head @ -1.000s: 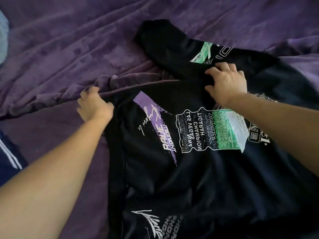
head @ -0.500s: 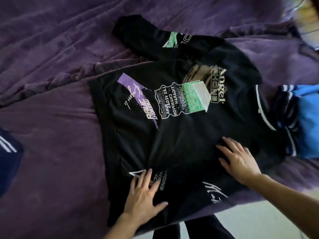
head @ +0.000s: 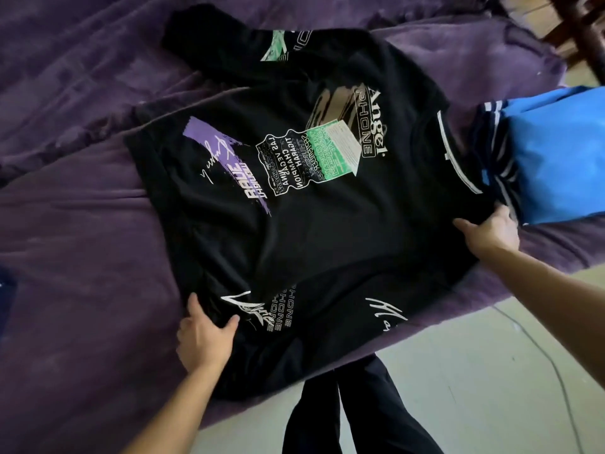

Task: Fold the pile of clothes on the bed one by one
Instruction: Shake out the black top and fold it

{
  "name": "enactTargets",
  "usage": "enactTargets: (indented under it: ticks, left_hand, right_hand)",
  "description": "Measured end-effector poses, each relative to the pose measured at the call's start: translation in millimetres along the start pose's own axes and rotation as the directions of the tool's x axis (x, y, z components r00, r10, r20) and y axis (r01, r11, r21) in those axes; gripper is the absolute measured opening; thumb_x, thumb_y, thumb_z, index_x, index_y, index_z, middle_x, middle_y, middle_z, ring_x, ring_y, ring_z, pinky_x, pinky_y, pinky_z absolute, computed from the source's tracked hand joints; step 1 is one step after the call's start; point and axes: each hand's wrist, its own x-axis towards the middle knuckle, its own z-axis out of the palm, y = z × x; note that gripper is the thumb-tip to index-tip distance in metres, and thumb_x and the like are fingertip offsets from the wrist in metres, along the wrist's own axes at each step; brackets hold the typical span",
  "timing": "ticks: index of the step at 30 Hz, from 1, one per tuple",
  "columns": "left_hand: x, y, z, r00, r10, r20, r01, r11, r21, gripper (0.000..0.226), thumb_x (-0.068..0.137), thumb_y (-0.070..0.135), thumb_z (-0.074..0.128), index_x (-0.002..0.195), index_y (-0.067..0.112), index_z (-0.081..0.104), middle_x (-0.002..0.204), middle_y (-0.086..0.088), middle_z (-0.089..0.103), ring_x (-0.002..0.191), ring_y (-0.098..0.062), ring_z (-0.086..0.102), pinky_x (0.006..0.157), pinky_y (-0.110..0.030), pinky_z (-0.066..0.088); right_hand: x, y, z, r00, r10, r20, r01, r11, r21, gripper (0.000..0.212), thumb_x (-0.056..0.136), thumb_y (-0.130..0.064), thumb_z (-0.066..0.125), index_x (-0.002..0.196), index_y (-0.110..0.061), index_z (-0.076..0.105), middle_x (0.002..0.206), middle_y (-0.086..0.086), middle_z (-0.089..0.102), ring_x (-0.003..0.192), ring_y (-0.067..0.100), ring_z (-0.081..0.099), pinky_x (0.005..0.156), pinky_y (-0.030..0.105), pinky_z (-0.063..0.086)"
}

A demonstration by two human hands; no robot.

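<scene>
A black sweatshirt [head: 311,231] with purple, green and white prints lies spread face up on the purple bed cover [head: 82,240]. Its collar points right and one sleeve [head: 209,37] stretches away at the far side. My left hand [head: 204,335] grips the near edge of the sweatshirt by the hem end, thumb on top of the fabric. My right hand [head: 491,231] grips the near shoulder edge just below the collar's white stripe [head: 455,152]. The near sleeve is hidden.
A bright blue garment with dark striped trim [head: 553,152] lies on the bed right of the collar. A navy garment [head: 6,290] peeks in at the left edge. My black-trousered legs [head: 347,407] stand at the bedside on pale floor, where a thin cable [head: 540,348] runs.
Both hands left the far part of the sweatshirt and came to its near side. They pressed flat half a second ago; now they have spread apart and grip the near edge.
</scene>
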Motion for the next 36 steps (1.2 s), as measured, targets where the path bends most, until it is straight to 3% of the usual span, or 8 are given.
enactTargets:
  ticks: [8,12,17,19,23,27,32,36]
  left_hand:
    - [-10.0,-22.1,-22.6,0.997,0.055,0.045,-0.049,0.991,-0.125,0.069,0.078,0.011,0.076,0.138,0.016,0.043,0.117,-0.019,0.065,0.11,-0.039,0.058,0.093,-0.042,0.046]
    - [-1.8,-23.3,-50.7,0.999,0.041,-0.028,-0.048,0.951,-0.306,0.061,0.075,0.014,0.079,0.129,0.019,0.051,0.115,-0.015,0.064,0.103,-0.035,0.061,0.089,-0.045,0.051]
    - [8.8,0.1,-88.3,0.987,-0.144,-0.073,0.028,0.599,-0.801,0.038,0.077,0.001,0.075,0.104,0.017,0.054,0.108,-0.01,0.059,0.079,-0.022,0.061,0.04,-0.025,0.053]
    - [23.1,16.4,-111.1,0.971,-0.229,-0.064,0.044,0.437,-0.899,0.029,0.078,0.0,0.074,0.091,0.017,0.053,0.1,-0.007,0.057,0.08,-0.022,0.059,0.039,-0.023,0.051]
    - [66.6,61.5,-153.9,0.934,-0.356,0.034,0.106,0.186,-0.977,0.031,0.079,-0.001,0.071,0.073,0.018,0.048,0.084,-0.006,0.057,0.089,-0.027,0.059,0.058,-0.034,0.055]
    - [114.8,109.4,-174.6,0.91,-0.388,0.145,0.212,0.134,-0.968,0.014,0.084,-0.003,0.065,0.088,0.006,0.054,0.105,-0.018,0.059,0.099,-0.031,0.061,0.073,-0.034,0.053]
    - [181.8,161.3,-193.4,0.911,-0.337,0.239,0.247,-0.021,-0.969,0.032,0.091,0.0,0.056,0.123,0.005,0.052,0.119,-0.011,0.058,0.106,-0.024,0.059,0.071,-0.03,0.054]
    - [226.0,185.1,-188.5,0.943,-0.298,0.148,0.18,0.082,-0.98,0.053,0.092,0.005,0.058,0.14,0.014,0.04,0.136,-0.008,0.05,0.112,-0.02,0.056,0.083,-0.03,0.054]
  right_hand:
    - [0.2,7.0,-24.2,0.997,-0.003,-0.073,0.012,0.993,0.118,0.065,0.083,-0.033,0.071,0.14,-0.022,0.04,0.136,0.016,0.053,0.126,0.037,0.048,0.105,0.044,0.038]
    - [-13.8,3.9,-40.2,0.989,0.036,0.143,-0.043,0.998,0.05,0.084,0.073,-0.041,0.081,0.138,-0.009,0.039,0.133,0.021,0.054,0.121,0.039,0.052,0.103,0.044,0.042]
    - [-29.0,-25.6,-50.4,0.993,-0.114,0.036,0.095,0.936,0.339,0.058,0.078,-0.021,0.078,0.131,-0.019,0.054,0.117,0.018,0.064,0.107,0.03,0.061,0.098,0.038,0.049]
    - [-21.1,-57.3,-62.4,0.988,-0.15,-0.034,0.146,0.841,0.521,0.033,0.082,-0.016,0.073,0.115,-0.014,0.067,0.09,0.012,0.067,0.079,0.01,0.063,0.075,0.015,0.051]
    - [5.2,-138.9,-85.5,0.99,-0.134,0.052,0.047,0.646,0.762,0.006,0.084,-0.012,0.068,0.085,-0.017,0.072,0.075,-0.001,0.063,0.069,0.01,0.057,0.068,0.024,0.048]
    - [39.2,-206.1,-87.4,0.963,-0.11,0.246,-0.155,0.522,0.839,0.015,0.089,-0.007,0.061,0.081,-0.018,0.064,0.077,0.003,0.061,0.063,0.012,0.058,0.049,0.023,0.05]
    - [89.1,-278.8,-66.8,0.947,-0.105,0.304,-0.237,0.41,0.881,0.017,0.09,0.005,0.054,0.097,-0.011,0.056,0.083,0.006,0.061,0.074,0.014,0.063,0.046,0.024,0.051]
    - [114.1,-320.4,-42.7,0.883,-0.284,0.372,-0.192,0.506,0.841,0.031,0.097,0.0,0.044,0.122,-0.016,0.051,0.09,0.002,0.061,0.083,0.014,0.062,0.064,0.029,0.059]
